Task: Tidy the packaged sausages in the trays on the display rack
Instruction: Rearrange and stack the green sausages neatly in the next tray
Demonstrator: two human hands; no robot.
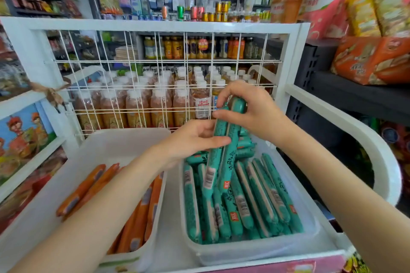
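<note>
Both hands — your left hand point(195, 137) and right hand point(250, 111) — pinch two green sausages point(224, 146) upright over the right tray point(255, 252); loosen either pinch and they topple across the rows.

Two bare forearms, uncovered from the lower frame edge to the wrists: no sleeves, no gloves. Left hand point(195, 137) and right hand point(250, 108) likewise bare, slim-fingered, with short, unpainted nails. Nothing worn on wrists or fingers.
</note>
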